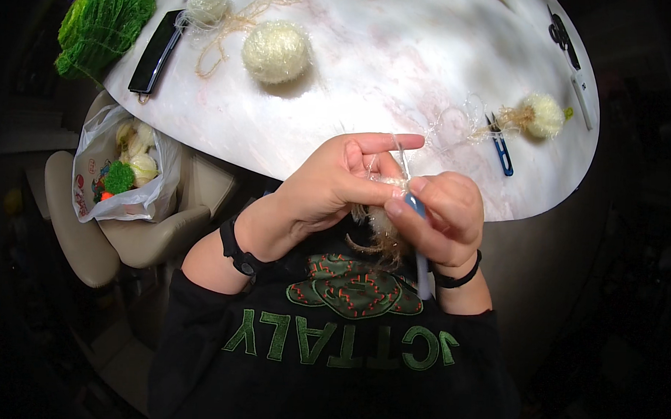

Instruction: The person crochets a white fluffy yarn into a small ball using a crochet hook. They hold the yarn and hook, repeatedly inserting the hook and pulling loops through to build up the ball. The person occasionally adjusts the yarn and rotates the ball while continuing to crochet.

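Note:
My left hand (337,173) pinches a small cream and tan crocheted piece (383,228) between thumb and fingers, and a strand of pale yarn (402,156) runs over its outstretched index finger. In my right hand (443,216) is a crochet hook with a blue handle (419,207), its tip end at the top of the piece. Brownish yarn ends dangle below the work, in front of my black shirt. Fingers partly cover the stitches. Beyond my right hand, blue thread snips (501,149) lie beside a finished-looking cream crocheted ball with tan fringe (541,116).
On the marble-patterned table (368,61) sit a large cream yarn ball (277,51), a smaller white ball (207,4), a black case (157,51) and black scissors (558,30). Green yarn (106,27) lies at the left edge. A plastic bag (167,190) of crocheted pieces rests on a beige chair (80,223).

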`<state>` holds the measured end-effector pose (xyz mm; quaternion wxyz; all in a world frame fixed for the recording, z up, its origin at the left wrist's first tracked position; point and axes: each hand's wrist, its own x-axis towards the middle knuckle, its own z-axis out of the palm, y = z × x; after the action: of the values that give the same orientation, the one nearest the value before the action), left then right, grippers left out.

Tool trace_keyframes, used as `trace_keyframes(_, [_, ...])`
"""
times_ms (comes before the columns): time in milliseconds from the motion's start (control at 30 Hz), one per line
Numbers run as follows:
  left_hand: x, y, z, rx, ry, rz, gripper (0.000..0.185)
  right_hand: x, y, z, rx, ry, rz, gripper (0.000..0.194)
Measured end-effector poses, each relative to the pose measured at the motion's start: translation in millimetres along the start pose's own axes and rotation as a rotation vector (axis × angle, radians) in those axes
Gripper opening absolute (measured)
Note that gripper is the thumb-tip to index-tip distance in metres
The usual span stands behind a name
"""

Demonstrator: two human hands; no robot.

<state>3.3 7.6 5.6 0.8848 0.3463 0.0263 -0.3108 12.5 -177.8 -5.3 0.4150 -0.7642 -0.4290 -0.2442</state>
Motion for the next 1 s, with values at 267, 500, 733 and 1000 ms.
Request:
trace_keyframes(267, [0,0,1,0.205,0.102,0.112,0.075,-7,0,8,0.665,0.327,0.520,0.027])
trace_keyframes(500, [-3,7,1,0.232,0.015,0.109,0.077,-9,9,6,0.903,0.267,0.545,0.023])
trace_keyframes(733, [0,7,-10,0.075,-0.165,-0.029,0.065,-8,14,2,1.175,0.221,0.603,0.021])
trace_keyframes(1000, [-5,11,1,0.324,0.029,0.080,0.073,-7,14,8,1.310,0.342,0.786,0.020])
